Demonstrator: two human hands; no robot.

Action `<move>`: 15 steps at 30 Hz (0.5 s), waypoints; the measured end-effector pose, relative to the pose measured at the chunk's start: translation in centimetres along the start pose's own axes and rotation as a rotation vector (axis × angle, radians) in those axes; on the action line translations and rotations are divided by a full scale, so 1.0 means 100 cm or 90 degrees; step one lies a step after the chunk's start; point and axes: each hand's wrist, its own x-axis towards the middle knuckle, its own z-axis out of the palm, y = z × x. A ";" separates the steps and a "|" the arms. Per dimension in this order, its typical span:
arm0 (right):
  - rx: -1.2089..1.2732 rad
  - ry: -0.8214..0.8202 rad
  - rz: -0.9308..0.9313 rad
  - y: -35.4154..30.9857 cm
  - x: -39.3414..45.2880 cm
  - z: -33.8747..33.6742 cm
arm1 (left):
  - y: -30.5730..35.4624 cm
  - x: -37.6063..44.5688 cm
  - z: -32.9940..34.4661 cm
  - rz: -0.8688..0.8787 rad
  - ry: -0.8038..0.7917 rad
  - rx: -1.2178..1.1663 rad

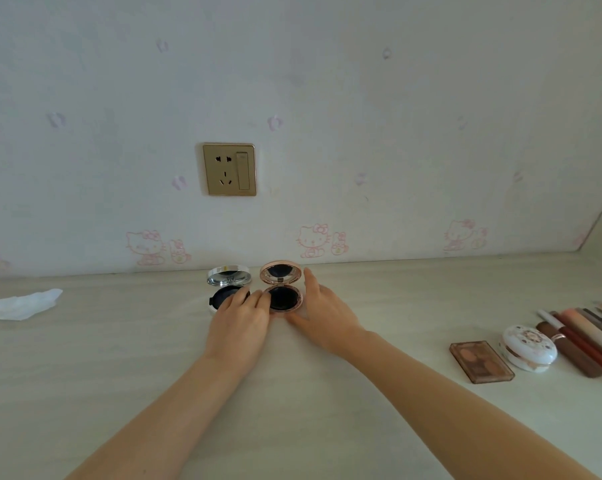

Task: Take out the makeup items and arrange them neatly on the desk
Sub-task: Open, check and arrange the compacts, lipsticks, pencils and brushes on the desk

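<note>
Two round compacts stand open side by side near the wall on the pale desk (pixel 119 358). The silver compact (pixel 227 276) is on the left, the rose-gold compact (pixel 281 284) on the right, both with mirrored lids up and dark puffs inside. My left hand (pixel 240 323) lies between them, its fingers touching the left edge of the rose-gold base and covering part of the silver one. My right hand (pixel 322 308) cups the right side of the rose-gold compact, thumb at its front and fingers up along the lid's edge.
At the right lie a brown eyeshadow palette (pixel 481 362), a white flowered round compact (pixel 529 348) and a row of several pens and brushes (pixel 587 336). A crumpled white tissue (pixel 20 304) lies at the left. A gold wall socket (pixel 229 169) sits above the compacts.
</note>
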 end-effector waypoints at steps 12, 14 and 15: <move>-0.254 0.023 -0.026 0.040 -0.084 -0.087 | 0.079 -0.013 -0.051 0.040 -0.008 -0.177; -0.273 0.031 -0.017 0.054 -0.100 -0.102 | 0.106 -0.017 -0.061 0.040 -0.035 -0.242; -0.277 0.041 -0.013 0.063 -0.110 -0.112 | 0.122 -0.017 -0.064 0.050 -0.050 -0.268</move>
